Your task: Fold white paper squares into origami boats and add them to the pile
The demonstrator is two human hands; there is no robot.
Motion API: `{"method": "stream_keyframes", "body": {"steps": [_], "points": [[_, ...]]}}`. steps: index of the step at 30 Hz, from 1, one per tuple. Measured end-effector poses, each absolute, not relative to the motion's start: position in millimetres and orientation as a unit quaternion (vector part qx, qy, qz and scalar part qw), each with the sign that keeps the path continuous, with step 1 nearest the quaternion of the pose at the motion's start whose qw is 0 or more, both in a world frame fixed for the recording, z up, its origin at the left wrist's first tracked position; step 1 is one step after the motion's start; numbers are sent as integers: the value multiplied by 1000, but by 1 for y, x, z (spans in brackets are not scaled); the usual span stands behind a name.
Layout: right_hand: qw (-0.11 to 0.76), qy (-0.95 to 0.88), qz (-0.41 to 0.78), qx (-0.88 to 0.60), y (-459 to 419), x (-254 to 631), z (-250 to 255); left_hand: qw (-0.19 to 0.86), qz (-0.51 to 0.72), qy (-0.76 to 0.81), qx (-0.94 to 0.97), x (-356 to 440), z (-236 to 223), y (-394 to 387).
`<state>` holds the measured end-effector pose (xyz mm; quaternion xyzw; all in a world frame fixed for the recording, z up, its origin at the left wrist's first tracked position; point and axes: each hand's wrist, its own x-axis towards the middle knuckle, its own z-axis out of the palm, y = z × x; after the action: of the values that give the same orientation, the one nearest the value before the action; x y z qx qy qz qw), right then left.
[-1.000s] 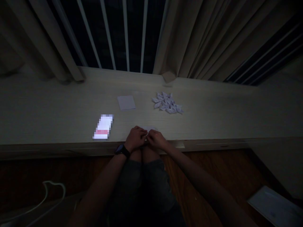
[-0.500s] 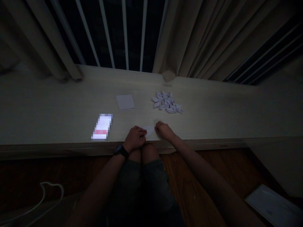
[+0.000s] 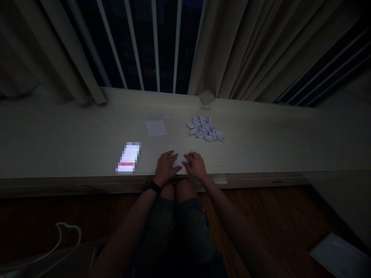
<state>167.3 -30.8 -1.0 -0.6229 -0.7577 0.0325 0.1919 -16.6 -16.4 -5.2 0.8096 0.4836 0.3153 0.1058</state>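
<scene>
Between my two hands, close to the ledge's front edge, lies a small piece of white paper (image 3: 179,160). My left hand (image 3: 166,166), with a dark watch (image 3: 151,187) on its wrist, grips the paper's left side between thumb and fingers. My right hand (image 3: 196,166) has its thumb and fingers closed on the right side. Fingers cover both ends of the paper, so its folds are hard to make out. Beyond my right hand sits a pile of folded white paper pieces (image 3: 205,129). A square stack of white paper (image 3: 156,129) rests farther back, to the left.
A lit phone (image 3: 128,157), its screen blurred, lies left of my hands on the pale ledge (image 3: 261,146). Curtains (image 3: 232,50) and a barred window (image 3: 150,46) stand behind. On the floor are a white cable (image 3: 78,231) and a pale flat object (image 3: 342,255).
My right hand has moved left, closer to my left hand. Both hands now hold the paper from its sides, and less of it is stretched between them. The view has shifted slightly.
</scene>
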Motion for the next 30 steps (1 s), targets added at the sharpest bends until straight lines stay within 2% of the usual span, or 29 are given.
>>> {"method": "stream_keyframes", "body": {"steps": [8, 21, 30], "points": [[231, -755, 79, -609, -27, 174, -4, 100, 257, 505, 818, -13, -10, -13], [302, -724, 108, -611, -26, 178, -10, 157, 279, 502, 803, -13, 3, -13], [296, -733, 140, -597, -24, 181, -14, 151, 283, 479, 817, -16, 1, -12]]}}
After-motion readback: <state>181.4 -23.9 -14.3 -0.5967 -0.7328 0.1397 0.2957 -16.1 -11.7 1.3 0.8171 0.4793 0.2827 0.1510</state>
